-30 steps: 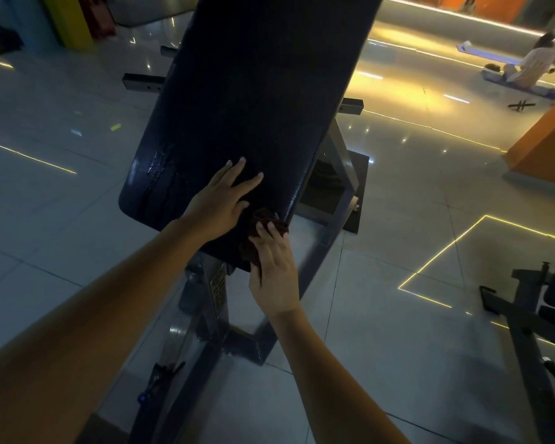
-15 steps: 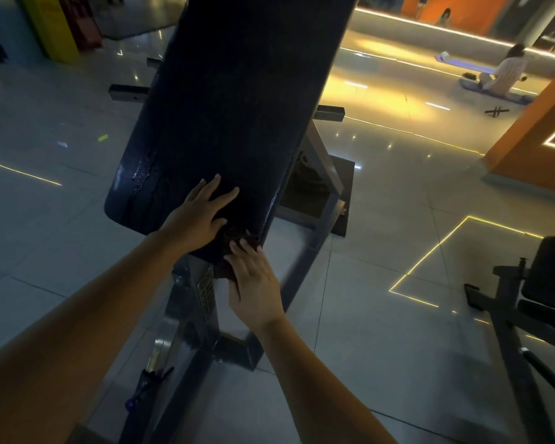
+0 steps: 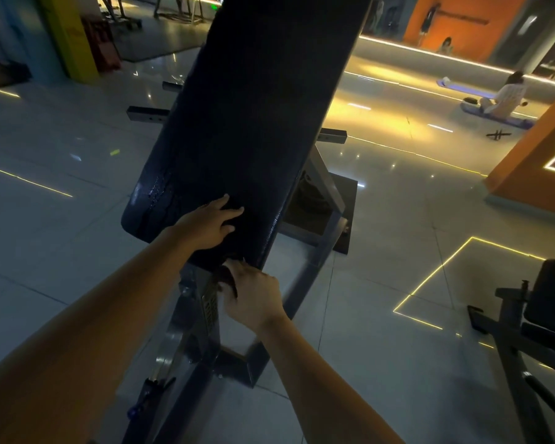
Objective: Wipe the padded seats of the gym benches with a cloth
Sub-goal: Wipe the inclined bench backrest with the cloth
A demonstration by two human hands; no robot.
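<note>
My left hand (image 3: 209, 224) lies flat on the padded seat (image 3: 253, 123); just below it, my right hand (image 3: 253, 299) grips the cloth (image 3: 226, 277).

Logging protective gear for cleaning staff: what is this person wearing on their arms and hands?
Nothing visible. The left hand and right hand are ungloved. The left forearm and right forearm are bare to the frame edge, with no sleeve showing. No watch, bracelet or wristband sits on either wrist. Rings cannot be told in the dim light.

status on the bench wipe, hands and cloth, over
Left grip flat on the long dark padded bench seat. Right grip holds the dark crumpled cloth at the seat's near edge. Grey metal frame post directly below the cloth.
</note>
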